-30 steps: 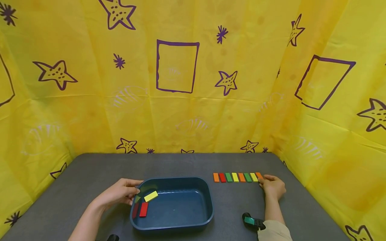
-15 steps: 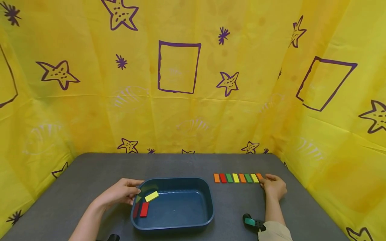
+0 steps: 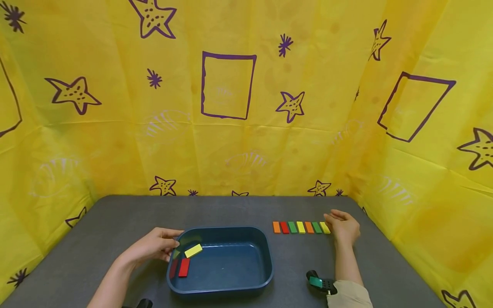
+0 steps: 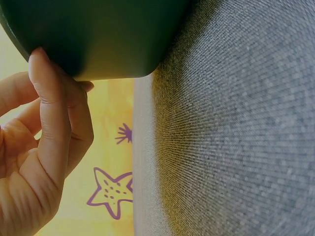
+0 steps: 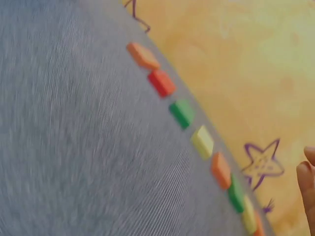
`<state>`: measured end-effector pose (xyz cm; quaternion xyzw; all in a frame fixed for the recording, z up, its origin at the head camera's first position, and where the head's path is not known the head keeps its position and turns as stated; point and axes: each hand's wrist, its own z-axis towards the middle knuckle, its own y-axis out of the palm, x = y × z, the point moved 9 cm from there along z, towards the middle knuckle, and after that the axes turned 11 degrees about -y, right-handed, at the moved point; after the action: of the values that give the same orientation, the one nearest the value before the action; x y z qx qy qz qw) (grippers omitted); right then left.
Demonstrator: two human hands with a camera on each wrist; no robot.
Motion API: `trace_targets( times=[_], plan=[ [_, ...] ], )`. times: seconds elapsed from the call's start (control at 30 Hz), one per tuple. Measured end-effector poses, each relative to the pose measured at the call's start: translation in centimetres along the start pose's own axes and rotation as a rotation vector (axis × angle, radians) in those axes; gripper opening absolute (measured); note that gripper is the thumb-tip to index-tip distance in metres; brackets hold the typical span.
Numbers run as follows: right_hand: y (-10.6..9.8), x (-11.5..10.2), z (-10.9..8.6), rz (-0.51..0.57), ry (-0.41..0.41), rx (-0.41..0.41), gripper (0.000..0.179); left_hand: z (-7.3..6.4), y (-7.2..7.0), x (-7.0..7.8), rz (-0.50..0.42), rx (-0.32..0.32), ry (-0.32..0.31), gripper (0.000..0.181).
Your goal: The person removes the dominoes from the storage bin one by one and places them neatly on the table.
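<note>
My left hand (image 3: 158, 244) holds the left end of a dark blue plastic tub (image 3: 223, 292); in the left wrist view its bent fingers lie against the tub's outer wall (image 4: 113, 44). Inside the tub lie a yellow domino block (image 3: 193, 250) and a red domino block (image 3: 184, 267). My right hand (image 3: 344, 227) hovers by the right end of a row of coloured domino blocks, fingers loosely bent. The row's last orange block (image 5: 258, 223) shows on the table in the right wrist view but is hidden by the hand in the head view. Nothing shows between the right fingertips (image 5: 306, 179).
Along the row lie an orange block (image 3: 276, 227), a red block (image 3: 284, 227), a green block (image 3: 292, 227) and several more, spaced evenly. The grey table (image 3: 223, 209) ends at a yellow patterned curtain (image 3: 246, 141). A black wrist mount (image 3: 321, 283) sits at the right sleeve.
My right hand has come off the row's end orange block, rising and shifting slightly left, so it covers that block in the head view. The left hand and the tub stay put.
</note>
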<state>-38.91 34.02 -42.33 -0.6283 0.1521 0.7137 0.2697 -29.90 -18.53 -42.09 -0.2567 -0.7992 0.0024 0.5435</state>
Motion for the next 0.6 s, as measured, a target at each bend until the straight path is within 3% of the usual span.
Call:
trace_targets(
  times=[0.2,0.47,0.6],
  plan=[
    [1.7,-3.4,-1.2,0.078,-0.048,-0.092,0.044,0.1,0.0,0.0,0.000,-0.004,0.005,0.058],
    [5.7,-8.8,-4.2,0.223,-0.140,-0.294,0.047,0.0,0.0,0.0,0.005,0.003,0.004,0.059],
    [7.7,-11.0,-6.3,0.203,-0.206,-0.388,0.046,0.0,-0.1,-0.1,0.007,0.009,-0.001,0.060]
  ],
)
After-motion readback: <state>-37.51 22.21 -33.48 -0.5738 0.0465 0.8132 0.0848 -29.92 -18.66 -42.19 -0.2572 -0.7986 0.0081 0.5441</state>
